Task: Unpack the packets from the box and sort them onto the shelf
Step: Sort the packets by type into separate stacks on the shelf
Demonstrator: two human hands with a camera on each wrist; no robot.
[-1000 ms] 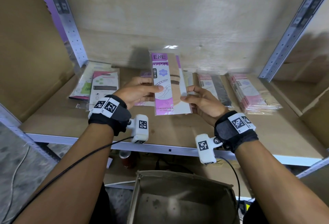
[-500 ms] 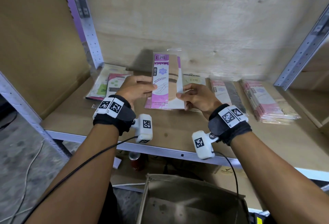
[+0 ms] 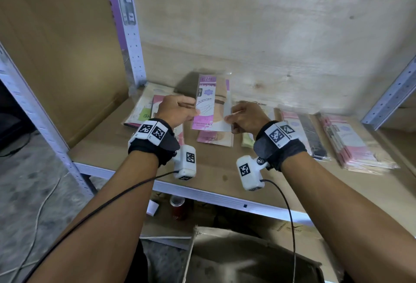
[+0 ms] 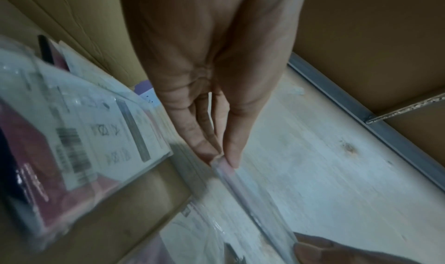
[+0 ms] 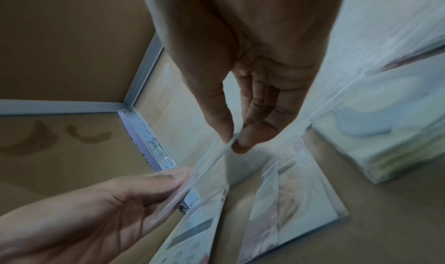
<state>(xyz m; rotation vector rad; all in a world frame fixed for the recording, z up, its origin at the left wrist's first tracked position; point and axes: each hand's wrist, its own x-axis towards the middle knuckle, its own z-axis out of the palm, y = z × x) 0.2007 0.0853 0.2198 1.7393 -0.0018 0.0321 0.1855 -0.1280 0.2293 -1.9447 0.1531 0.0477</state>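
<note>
A flat purple-and-white stocking packet (image 3: 211,102) stands tilted above the shelf board (image 3: 213,165), held between both hands. My left hand (image 3: 177,111) pinches its left edge (image 4: 225,165) between thumb and fingers. My right hand (image 3: 245,118) pinches the right edge (image 5: 228,144) with thumb and forefinger. Below the held packet lies another pink packet (image 3: 215,138) flat on the shelf. The open cardboard box (image 3: 247,258) sits low in front of me, its inside dark.
Sorted piles lie along the shelf: green and pink packets (image 3: 148,109) at left, a dark packet (image 3: 311,136) and a thick pink stack (image 3: 351,145) at right. Metal uprights (image 3: 128,26) frame the bay. A red can (image 3: 177,206) stands under the shelf.
Both hands have carried the packet deeper over the shelf and slightly left, over the pink pile. The head view has shifted left and closer.
</note>
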